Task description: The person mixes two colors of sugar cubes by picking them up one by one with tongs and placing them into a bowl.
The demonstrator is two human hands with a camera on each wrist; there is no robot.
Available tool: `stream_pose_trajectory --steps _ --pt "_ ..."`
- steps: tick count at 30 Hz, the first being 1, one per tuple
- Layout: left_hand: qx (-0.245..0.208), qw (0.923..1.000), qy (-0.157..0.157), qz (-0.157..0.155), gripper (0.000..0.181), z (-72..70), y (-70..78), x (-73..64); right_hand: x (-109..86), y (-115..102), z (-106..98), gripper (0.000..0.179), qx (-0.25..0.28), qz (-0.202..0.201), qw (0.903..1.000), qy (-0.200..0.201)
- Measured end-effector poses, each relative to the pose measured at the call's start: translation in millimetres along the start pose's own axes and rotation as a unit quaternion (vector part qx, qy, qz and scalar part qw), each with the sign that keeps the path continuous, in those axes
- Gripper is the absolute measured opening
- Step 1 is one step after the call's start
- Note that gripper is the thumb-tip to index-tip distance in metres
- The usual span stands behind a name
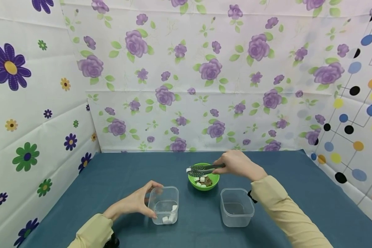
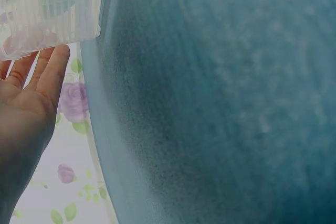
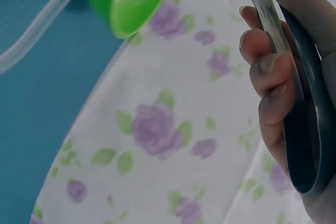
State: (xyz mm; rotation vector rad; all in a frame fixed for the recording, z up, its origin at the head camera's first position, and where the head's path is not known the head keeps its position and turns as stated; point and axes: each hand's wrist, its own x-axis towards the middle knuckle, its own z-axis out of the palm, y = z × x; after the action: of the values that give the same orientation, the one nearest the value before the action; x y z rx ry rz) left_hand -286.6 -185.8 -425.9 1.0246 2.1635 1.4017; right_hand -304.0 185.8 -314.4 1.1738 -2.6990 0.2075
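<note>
My left hand (image 1: 136, 200) holds a clear plastic container (image 1: 172, 193) by its left side, thumb at the front and fingers behind. Several white cubes (image 1: 171, 218) lie inside it. With my right hand (image 1: 237, 166) I grip a pair of metal tongs (image 1: 208, 167) with perforated tips. A small white cube (image 1: 188, 170) sits at the tips, over the left rim of a green bowl (image 1: 204, 188). White cubes and brown chunks are in the bowl. In the right wrist view, fingers wrap around the tongs (image 3: 304, 177); their tips are out of frame there.
A second clear container (image 1: 237, 220) stands on the right, beneath my right forearm. All of these rest on a dark blue tabletop (image 1: 136, 165). A flowered sheet (image 1: 186, 69) rises behind the table, with patterned sheets at both sides.
</note>
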Motion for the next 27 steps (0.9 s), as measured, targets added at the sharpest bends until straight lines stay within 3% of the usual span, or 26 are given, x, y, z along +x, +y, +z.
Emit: stream_pose_trajectory --steps 8,18,27 --pt "0.002 1.0 0.001 -0.001 0.07 0.1 -0.3 -0.6 -8.3 20 10 0.03 -0.009 0.03 0.9994 -0.012" --pt "0.0 1.0 0.0 -0.001 0.07 0.3 -0.2 -0.3 -11.7 22 17 0.036 0.016 0.058 0.9969 -0.051" --pt "-0.002 1.0 -0.002 0.0 0.071 0.2 0.1 -0.4 -15.4 16 17 0.047 0.109 0.117 0.9851 -0.064"
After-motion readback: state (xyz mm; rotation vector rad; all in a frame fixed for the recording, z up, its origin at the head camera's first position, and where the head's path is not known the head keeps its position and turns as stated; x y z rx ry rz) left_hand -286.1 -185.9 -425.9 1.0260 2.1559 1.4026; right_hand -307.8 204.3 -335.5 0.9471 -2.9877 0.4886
